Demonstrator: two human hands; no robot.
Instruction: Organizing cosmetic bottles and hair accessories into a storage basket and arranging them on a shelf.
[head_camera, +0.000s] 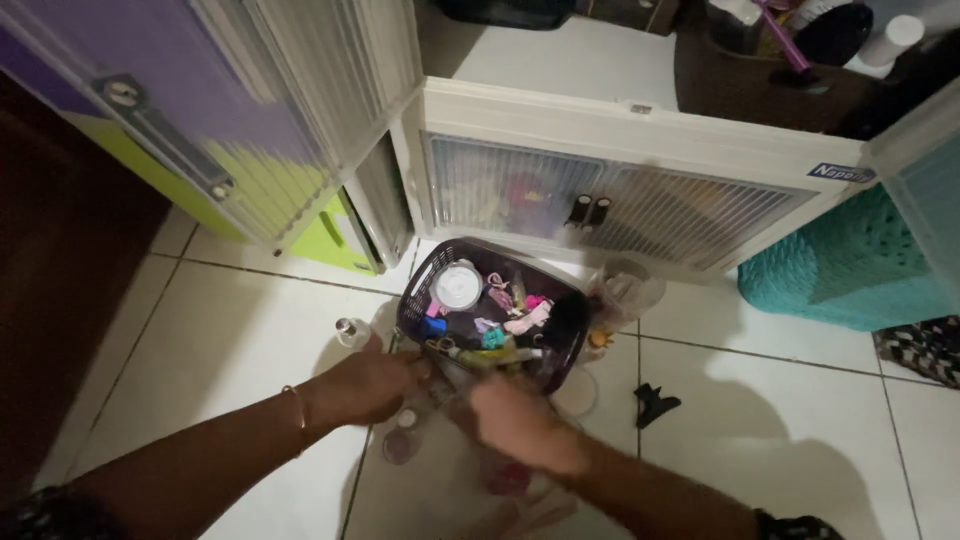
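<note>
Purple basket (565, 318) sits just beyond both hands, left (370, 385) and right (515, 418); grips unclear.

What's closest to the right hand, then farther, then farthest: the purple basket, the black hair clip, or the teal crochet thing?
1. Purple basket, just above the right hand.
2. Black hair clip, on the floor to its right.
3. Teal crochet thing, far right by the cabinet.
</note>
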